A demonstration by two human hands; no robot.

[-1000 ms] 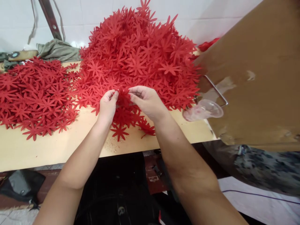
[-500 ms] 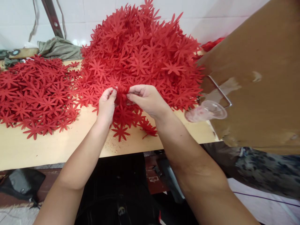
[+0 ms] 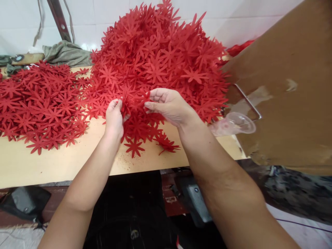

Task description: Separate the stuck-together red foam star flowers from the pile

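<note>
My left hand (image 3: pixel 113 116) is closed, thumb and fingers pinching red petal-shaped fabric flower pieces (image 3: pixel 126 104). To its right, my right hand (image 3: pixel 169 106) pinches a red flower piece (image 3: pixel 142 99) by its edge; this piece is partly blurred against the pile. Both hands are just above the front of a large heap of red flower cutouts (image 3: pixel 155 69). Below them, a single flower cutout (image 3: pixel 134 147) lies flat on the table, and a small stack of cutouts (image 3: pixel 167 143) rests to its right.
A lower pile of red flower cutouts (image 3: pixel 38 107) covers the left of the wooden table (image 3: pixel 85 162). On the right, a clear plastic cup (image 3: pixel 230 124) lies on its side against a big brown cardboard sheet (image 3: pixel 290 86). Grey-green cloth (image 3: pixel 67 53) lies by the tiled wall.
My hands have moved apart: the right hand shifted right and slightly up, the left a little left. The red pieces between them have spread out.
</note>
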